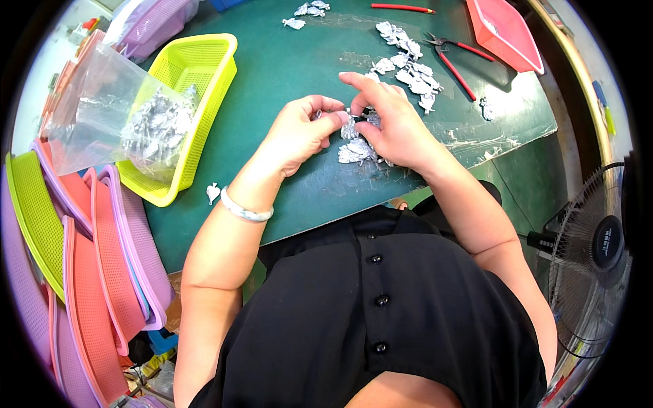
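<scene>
Above the green table, my left hand (304, 130) pinches a small silvery-grey metal casting (349, 127) between thumb and forefinger. My right hand (398, 129) is closed at the casting's other side, thumb and a finger close together on it, the index finger lifted. Its exact outline is partly covered by my fingers. Just below my fingertips lies a small pile of similar castings (356, 151), partly under the right hand. Beyond that hand, a longer heap of castings (416, 73) stretches away across the table.
At left, a yellow-green basket (216, 88) holds a clear bag (102, 102) of castings. One spade-shaped piece (213, 193) lies near my left forearm. Red-handled pliers (454, 64), a red pencil (403, 7) and a pink basket (507, 37) are far right. Stacked baskets (88, 306) and a fan (588, 251) flank me.
</scene>
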Demonstrator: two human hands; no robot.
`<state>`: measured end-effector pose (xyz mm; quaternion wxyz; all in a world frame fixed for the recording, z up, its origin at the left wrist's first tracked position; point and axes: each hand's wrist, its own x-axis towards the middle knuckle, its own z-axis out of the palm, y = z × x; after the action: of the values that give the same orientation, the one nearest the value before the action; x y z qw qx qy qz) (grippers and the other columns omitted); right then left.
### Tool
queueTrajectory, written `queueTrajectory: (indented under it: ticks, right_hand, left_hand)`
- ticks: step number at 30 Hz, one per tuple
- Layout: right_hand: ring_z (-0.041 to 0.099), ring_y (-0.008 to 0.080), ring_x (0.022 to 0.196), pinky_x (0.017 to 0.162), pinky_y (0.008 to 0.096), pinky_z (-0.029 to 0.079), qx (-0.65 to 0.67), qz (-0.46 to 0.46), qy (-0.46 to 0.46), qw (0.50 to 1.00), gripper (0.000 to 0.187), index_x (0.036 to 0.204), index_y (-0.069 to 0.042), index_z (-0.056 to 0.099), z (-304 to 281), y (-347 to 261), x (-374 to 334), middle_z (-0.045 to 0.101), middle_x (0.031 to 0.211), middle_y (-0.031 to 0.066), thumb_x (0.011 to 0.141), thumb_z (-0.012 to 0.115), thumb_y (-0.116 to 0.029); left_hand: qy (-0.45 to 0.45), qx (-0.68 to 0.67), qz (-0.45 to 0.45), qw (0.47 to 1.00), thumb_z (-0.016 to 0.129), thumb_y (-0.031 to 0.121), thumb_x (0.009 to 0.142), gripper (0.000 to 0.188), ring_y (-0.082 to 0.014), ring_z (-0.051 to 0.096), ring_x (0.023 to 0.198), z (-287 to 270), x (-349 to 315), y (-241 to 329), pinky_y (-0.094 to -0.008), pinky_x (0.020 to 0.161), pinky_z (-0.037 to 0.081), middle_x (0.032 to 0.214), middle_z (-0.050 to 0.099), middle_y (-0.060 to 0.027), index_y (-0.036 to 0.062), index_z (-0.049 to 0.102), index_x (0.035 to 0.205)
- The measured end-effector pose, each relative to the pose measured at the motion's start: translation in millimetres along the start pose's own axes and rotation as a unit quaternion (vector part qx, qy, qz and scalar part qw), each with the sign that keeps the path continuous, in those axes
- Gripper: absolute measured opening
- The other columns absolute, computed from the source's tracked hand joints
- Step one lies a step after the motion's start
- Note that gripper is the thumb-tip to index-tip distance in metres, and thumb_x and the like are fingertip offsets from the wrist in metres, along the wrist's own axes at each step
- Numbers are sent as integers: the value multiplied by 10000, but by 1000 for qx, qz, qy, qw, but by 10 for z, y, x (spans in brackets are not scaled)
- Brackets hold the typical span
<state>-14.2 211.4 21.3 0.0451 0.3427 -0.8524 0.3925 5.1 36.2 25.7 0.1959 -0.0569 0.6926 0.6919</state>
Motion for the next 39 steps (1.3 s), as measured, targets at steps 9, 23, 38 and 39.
queueTrajectory:
  ticks: [9,23,38,39]
  right_hand:
    - [568,126,751,696,256,445,220,56,59,972,521,1227,-45,408,11,31,-7,583,783,50,740,579,30]
    - [594,167,819,759,281,462,260,24,74,963,481,1209,-27,426,31,-49,-53,607,841,72,751,562,30]
    - [536,235,757,722,344,403,-35,-82,-19,996,456,1137,-71,490,-104,-67,-221,572,748,42,699,608,-16]
    - [545,233,736,705,336,416,-37,-83,-1,996,453,1142,-68,487,-93,-55,-223,574,740,44,707,599,-6]
  left_hand:
    - [-14,-149,-11,989,568,142,849,74,-56,439,531,-84,48,-41,-182,448,322,688,521,12,68,573,853]
    - [-91,-293,56,950,420,262,929,308,-104,522,710,-78,111,-107,-211,601,431,817,553,-41,-1,535,1041]
    - [-118,-366,45,922,380,253,934,309,-225,607,832,-164,83,-81,-325,665,530,868,593,-81,9,513,1070]
    - [-115,-361,44,924,389,255,931,305,-216,609,820,-157,74,-57,-315,659,529,863,595,-77,14,520,1064]
